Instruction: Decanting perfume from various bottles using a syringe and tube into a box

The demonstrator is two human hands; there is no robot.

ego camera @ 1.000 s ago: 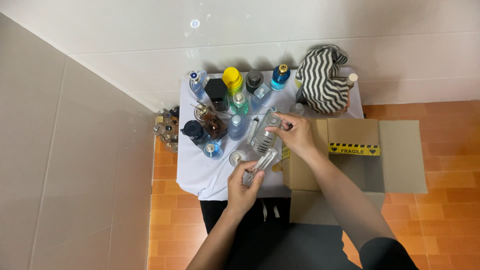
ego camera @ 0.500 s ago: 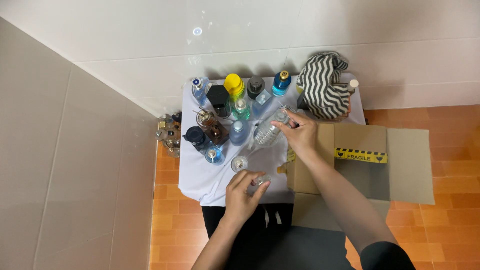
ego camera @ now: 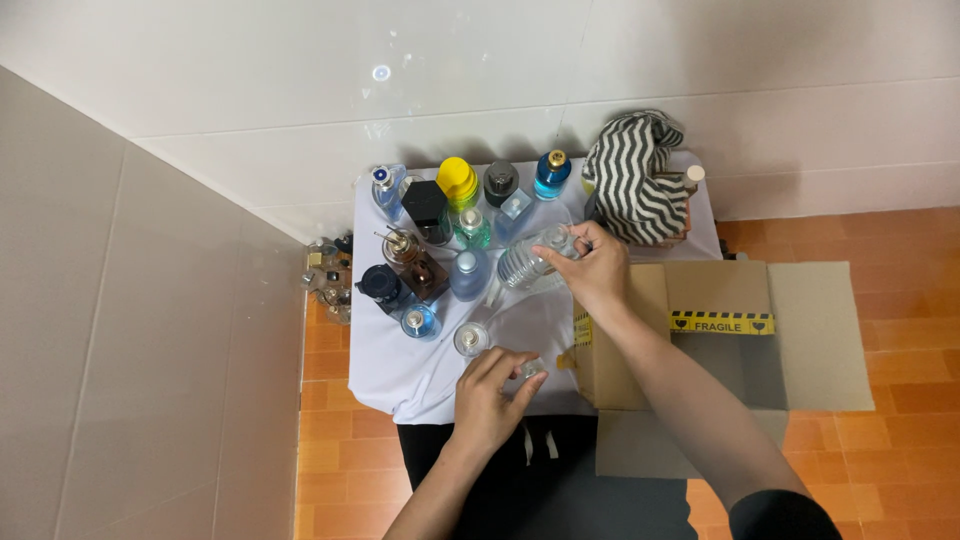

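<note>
I am standing over one small worktop draped in a white cloth, pushed into a corner of pale tiled walls above an orange tiled floor. One open cardboard box is sitting at its right, against the worktop's edge. One black-and-white striped cloth is lying bunched at the far right corner. About a dozen perfume bottles are crowding the far left half, among them one yellow-capped bottle, one black-capped bottle and one blue bottle.

My right hand is closing its grip on one ribbed clear bottle, tilted on its side near the worktop's middle. My left hand is curling its grip around one small clear glass piece at the near edge, just beside one small round bottle.
</note>
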